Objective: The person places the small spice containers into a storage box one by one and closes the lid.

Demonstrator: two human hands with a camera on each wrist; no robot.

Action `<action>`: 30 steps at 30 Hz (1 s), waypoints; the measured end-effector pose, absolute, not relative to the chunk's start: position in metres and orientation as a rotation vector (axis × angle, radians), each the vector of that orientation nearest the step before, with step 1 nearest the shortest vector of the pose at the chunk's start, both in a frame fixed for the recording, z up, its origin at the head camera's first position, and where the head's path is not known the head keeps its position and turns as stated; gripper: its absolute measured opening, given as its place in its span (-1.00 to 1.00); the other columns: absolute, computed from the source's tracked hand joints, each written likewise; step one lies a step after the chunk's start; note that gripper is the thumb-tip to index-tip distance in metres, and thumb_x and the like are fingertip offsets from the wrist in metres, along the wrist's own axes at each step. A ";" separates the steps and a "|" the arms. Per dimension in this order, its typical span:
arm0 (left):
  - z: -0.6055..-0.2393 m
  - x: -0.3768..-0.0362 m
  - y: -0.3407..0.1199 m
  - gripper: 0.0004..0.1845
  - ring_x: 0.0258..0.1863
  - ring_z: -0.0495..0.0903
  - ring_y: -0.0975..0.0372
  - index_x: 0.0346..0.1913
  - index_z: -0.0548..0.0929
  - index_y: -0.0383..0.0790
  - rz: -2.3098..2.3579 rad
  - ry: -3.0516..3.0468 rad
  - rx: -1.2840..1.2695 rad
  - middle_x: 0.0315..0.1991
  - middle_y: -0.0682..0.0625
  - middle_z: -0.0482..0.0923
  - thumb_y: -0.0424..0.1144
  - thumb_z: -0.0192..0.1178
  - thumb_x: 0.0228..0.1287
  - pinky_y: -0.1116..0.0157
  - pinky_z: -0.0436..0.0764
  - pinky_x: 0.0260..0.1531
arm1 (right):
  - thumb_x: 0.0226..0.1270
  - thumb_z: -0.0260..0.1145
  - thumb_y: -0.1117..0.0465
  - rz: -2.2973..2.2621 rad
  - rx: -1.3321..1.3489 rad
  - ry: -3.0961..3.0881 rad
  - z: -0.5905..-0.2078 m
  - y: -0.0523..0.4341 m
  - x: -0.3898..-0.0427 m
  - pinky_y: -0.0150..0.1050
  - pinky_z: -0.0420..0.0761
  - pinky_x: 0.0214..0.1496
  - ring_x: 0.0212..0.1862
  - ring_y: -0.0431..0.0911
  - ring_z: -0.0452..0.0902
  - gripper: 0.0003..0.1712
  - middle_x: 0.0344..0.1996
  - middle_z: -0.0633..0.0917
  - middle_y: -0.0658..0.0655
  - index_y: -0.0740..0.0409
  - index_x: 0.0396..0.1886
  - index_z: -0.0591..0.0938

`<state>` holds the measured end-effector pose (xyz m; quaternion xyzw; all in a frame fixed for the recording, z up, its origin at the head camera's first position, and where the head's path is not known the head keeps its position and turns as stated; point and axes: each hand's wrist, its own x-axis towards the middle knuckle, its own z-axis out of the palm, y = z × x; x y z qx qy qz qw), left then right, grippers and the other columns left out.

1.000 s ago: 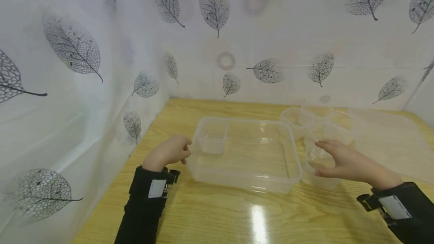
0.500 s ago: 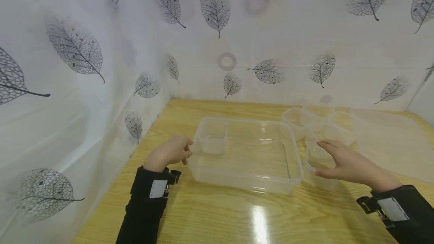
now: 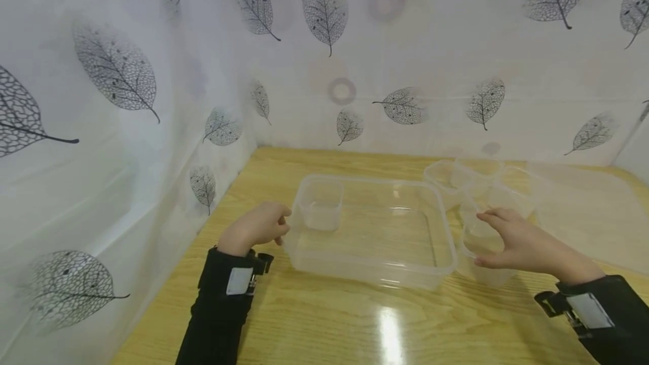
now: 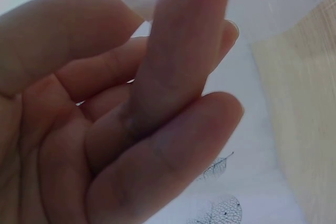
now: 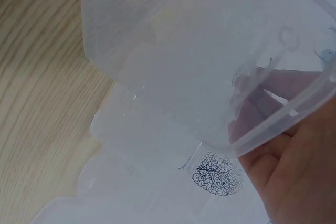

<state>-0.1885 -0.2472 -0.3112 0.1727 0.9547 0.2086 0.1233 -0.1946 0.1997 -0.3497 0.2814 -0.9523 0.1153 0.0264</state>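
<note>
Light wooden table (image 3: 324,325) with a glare spot near the front, white curtain printed with grey skeleton leaves (image 3: 116,66) along the left and back, flat clear plastic lid (image 3: 588,213) at right.

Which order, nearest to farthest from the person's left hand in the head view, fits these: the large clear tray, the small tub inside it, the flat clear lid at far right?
1. Large clear tray: the left hand is at its left rim.
2. Small tub: inside the tray's back left corner.
3. Flat clear lid: far right of the table, beyond the right hand.
</note>
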 end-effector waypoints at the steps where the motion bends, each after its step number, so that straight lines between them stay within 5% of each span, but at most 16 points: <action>1: -0.311 -0.189 -0.247 -0.77 -0.60 0.53 0.28 -0.13 0.51 -0.44 0.608 2.783 0.502 -0.48 -0.07 0.50 -0.45 -0.01 0.16 0.34 0.36 -0.57 | -0.18 0.40 -0.17 0.353 0.869 -2.944 -0.350 0.200 -0.195 0.22 0.31 -0.12 0.02 0.36 0.21 -0.01 0.00 0.34 0.50 0.53 0.06 0.34; 6: -0.312 -0.190 -0.247 -0.82 -0.59 0.53 0.29 -0.19 0.51 -0.42 0.611 2.777 0.498 -0.49 -0.06 0.49 -0.44 -0.01 0.17 0.34 0.33 -0.59 | -0.21 0.41 -0.18 0.356 0.862 -2.933 -0.351 0.201 -0.196 0.24 0.30 -0.12 0.01 0.38 0.21 0.00 -0.01 0.35 0.51 0.53 0.04 0.36; 14: -0.313 -0.191 -0.247 -0.67 -0.59 0.54 0.28 0.00 0.45 -0.48 0.605 2.779 0.496 -0.40 -0.11 0.52 -0.44 -0.02 0.16 0.34 0.36 -0.55 | -0.23 0.45 -0.11 0.404 0.848 -2.915 -0.350 0.200 -0.194 0.23 0.31 -0.12 0.00 0.38 0.22 -0.03 -0.03 0.36 0.52 0.56 0.02 0.37; 30: -0.313 -0.190 -0.247 -0.81 -0.59 0.53 0.26 -0.18 0.51 -0.41 0.627 2.772 0.479 -0.53 -0.05 0.47 -0.46 -0.02 0.16 0.35 0.32 -0.60 | -0.32 0.52 0.04 0.420 0.830 -2.754 -0.311 0.203 -0.198 0.16 0.27 -0.13 -0.04 0.32 0.22 -0.03 -0.07 0.35 0.47 0.60 0.01 0.34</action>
